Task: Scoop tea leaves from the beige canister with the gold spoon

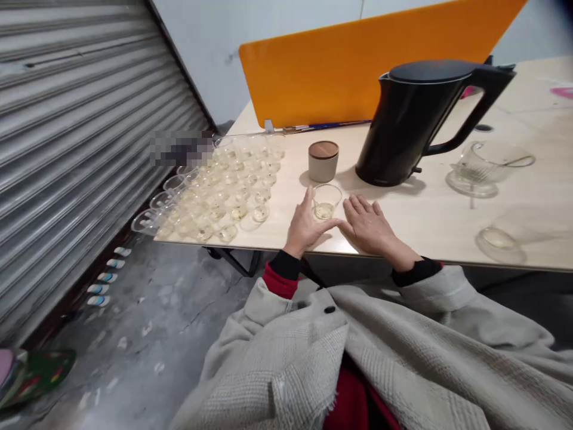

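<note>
Just a clear, tapered cup [324, 209] between fingers [352, 208]

Left: cups [239, 212] block | Ahead: canister [322, 167], kettle [389, 131] block | Free: tabletop [434, 224] beside right grip [367, 227]

Soft, even light reaches my left grip [304, 228] and my right grip [367, 228] — pale glare on the tabletop [432, 218] between them, faint shadows by the kettle [396, 125] beyond. Past the cups [239, 212], left of my left grip, a patch is pixelated.
</note>
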### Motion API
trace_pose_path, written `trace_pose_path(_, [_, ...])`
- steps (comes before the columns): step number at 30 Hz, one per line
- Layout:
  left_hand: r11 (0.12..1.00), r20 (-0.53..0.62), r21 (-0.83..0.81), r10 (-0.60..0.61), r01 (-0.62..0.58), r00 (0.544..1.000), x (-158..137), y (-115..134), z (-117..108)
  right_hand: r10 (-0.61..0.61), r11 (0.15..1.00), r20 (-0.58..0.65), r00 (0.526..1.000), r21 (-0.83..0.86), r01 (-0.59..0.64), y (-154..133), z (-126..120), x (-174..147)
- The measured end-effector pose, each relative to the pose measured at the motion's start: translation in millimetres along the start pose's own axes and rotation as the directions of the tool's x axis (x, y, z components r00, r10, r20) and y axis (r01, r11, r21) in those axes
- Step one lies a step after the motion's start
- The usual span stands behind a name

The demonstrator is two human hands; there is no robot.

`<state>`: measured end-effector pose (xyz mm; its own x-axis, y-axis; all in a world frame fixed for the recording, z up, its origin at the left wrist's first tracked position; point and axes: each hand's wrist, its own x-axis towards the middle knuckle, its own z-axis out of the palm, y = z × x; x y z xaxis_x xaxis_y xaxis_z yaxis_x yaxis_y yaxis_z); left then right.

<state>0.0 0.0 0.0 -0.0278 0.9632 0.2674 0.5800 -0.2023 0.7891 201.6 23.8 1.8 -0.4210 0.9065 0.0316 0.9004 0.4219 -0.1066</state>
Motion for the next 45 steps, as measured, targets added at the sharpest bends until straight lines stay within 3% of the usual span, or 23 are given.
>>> trace_pose_path(5, [0.984,-0.117,-0.177,-0.054,0.032,0.992,2.5,4.9,12.4,-0.027,0.999,-0.024,0.999,-0.026,0.026,1.0,2.4,-1.7])
trace_pose_path(17, [0.981,-0.216,-0.192,-0.005,-0.038,0.976,-4.2,7.3,9.5,-0.087,0.996,-0.123,0.989,-0.037,0.083,5.4,15.1,-1.8])
trace_pose_path(21, [0.971,-0.233,-0.239,-0.035,-0.022,0.972,-24.5,8.4,1.0,-0.075,0.996,-0.101,0.992,-0.057,0.069,1.8,10.0,-2.9])
trace_pose_path(25, [0.976,-0.288,-0.214,-0.111,0.05,0.951,-63.3,7.1,-26.6,-0.065,0.996,-0.076,0.995,-0.062,0.061,-2.0,4.5,-4.1])
trace_pose_path(30, [0.979,-0.482,0.014,-0.173,0.205,0.859,-106.7,-4.1,-71.8,-0.028,0.999,-0.046,0.999,-0.04,0.026,-1.1,5.0,-3.1])
trace_pose_path(34, [0.947,-0.628,0.137,-0.144,0.291,0.765,-117.9,-20.3,-95.0,-0.037,0.999,-0.046,0.998,-0.026,0.036,0.4,5.6,-2.2])
trace_pose_path(39, [0.936,-0.722,0.185,-0.077,0.3,0.687,-113.9,-43.3,-101.6,-0.057,0.998,-0.07,0.996,-0.029,0.055,-1.4,2.6,-3.4])
trace_pose_path(45, [0.948,-0.744,0.194,-0.025,0.251,0.667,-112.5,-54.6,-94.9,-0.042,0.999,-0.058,0.997,-0.035,0.04,-3.0,0.4,-3.8])
